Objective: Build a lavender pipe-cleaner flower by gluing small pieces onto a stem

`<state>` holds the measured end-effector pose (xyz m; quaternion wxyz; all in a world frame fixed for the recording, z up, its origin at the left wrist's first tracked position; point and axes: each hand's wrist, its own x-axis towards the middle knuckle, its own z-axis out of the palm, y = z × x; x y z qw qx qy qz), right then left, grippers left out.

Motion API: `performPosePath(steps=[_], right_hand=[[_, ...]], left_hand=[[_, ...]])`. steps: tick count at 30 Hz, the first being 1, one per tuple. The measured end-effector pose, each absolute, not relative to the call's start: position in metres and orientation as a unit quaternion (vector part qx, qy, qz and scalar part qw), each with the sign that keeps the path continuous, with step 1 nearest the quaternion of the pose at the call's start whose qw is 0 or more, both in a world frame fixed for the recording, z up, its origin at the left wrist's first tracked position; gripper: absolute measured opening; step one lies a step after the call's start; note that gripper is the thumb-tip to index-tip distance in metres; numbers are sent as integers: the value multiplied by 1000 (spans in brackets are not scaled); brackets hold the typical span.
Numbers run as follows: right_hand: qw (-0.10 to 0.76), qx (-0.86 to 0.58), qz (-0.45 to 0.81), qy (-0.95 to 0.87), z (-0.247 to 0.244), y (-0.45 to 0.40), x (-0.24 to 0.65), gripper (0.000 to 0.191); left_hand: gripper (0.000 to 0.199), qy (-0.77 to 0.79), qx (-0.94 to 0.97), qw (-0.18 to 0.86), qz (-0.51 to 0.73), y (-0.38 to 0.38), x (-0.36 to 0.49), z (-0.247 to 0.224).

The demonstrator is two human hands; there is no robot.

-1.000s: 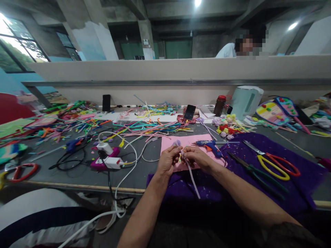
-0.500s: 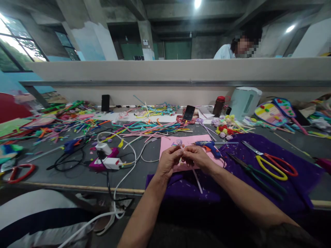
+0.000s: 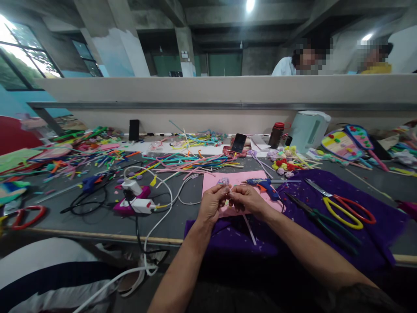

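Note:
My left hand (image 3: 211, 203) is closed in a pinch over the pink sheet (image 3: 211, 179), and a small lilac pipe-cleaner flower (image 3: 223, 181) shows just above its fingertips. Right beside it, my right hand (image 3: 246, 200) pinches a pale pipe cleaner (image 3: 250, 231), whose end hangs down below the hand over the purple cloth (image 3: 221, 237). The fingertips of both hands nearly meet, and the part between them is mostly hidden. Behind my right hand, a blue glue gun (image 3: 267, 188) lies on the pink sheet.
Scissors (image 3: 345, 213) and dark-handled pliers (image 3: 325, 221) lie right on the cloth. Left are a power strip (image 3: 140, 205) with trailing cables and another glue gun (image 3: 89, 183). Loose pipe cleaners (image 3: 192, 161), a phone (image 3: 239, 142) and a pitcher (image 3: 309, 130) stand behind. People sit beyond the partition (image 3: 195, 90).
Both hands stay together with only slight finger movement. The lilac flower sits a little lower and further left. A second person in yellow has come into view beyond the partition at right.

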<state>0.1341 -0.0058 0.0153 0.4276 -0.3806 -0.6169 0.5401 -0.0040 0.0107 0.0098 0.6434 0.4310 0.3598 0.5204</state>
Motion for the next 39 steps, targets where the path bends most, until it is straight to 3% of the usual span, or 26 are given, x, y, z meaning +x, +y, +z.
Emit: performPosePath(steps=[6, 18, 28, 35, 39], right_hand=[[470, -405, 520, -588, 16, -7, 132, 31], [468, -374, 553, -579, 16, -7, 131, 33], [448, -375, 557, -591, 14, -6, 130, 33], [486, -437, 458, -603, 20, -1, 141, 32], [465, -426, 483, -608, 18, -3, 139, 31]], left_hand=[[27, 363, 435, 629, 533, 10, -3, 10], [40, 367, 420, 645, 522, 8, -3, 11], [30, 359, 427, 630, 540, 10, -2, 10], [24, 325, 447, 610, 568, 8, -1, 10], [23, 320, 445, 616, 565, 7, -1, 10]])
